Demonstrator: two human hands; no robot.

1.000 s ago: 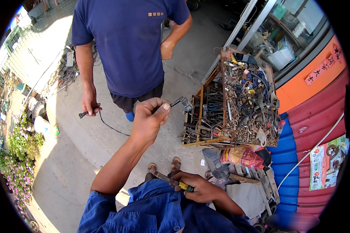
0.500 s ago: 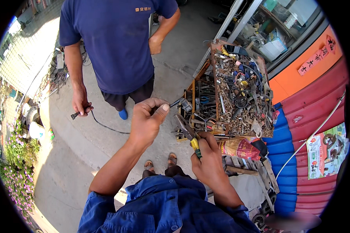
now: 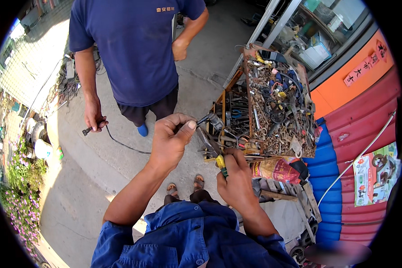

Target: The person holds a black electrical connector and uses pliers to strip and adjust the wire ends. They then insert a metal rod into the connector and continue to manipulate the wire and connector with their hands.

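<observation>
Left hand (image 3: pixel 172 138): we are pinching one dark cable end (image 3: pixel 208 119) between thumb and fingers (image 3: pixel 188 125), tip pointing right toward the rack.
Cable end: it is running left to right, just above the pliers.
Pliers (image 3: pixel 211 147): one pair, long axis slanting up-left, nose just beside the cable.
Right hand (image 3: pixel 236 178): we are wrapping its fingers tight around the yellow handles, nearer the rack.
Rack of scrap tools (image 3: pixel 272 107): one, standing at right on the pavement.

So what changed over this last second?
The right hand rose from the lap with its yellow-handled pliers, bringing the tips up to the cable end pinched in the left hand. That left grip stayed raised and shut on the cable. The other person's hand kept holding the cable's far end; the rack of parts did not move.
</observation>
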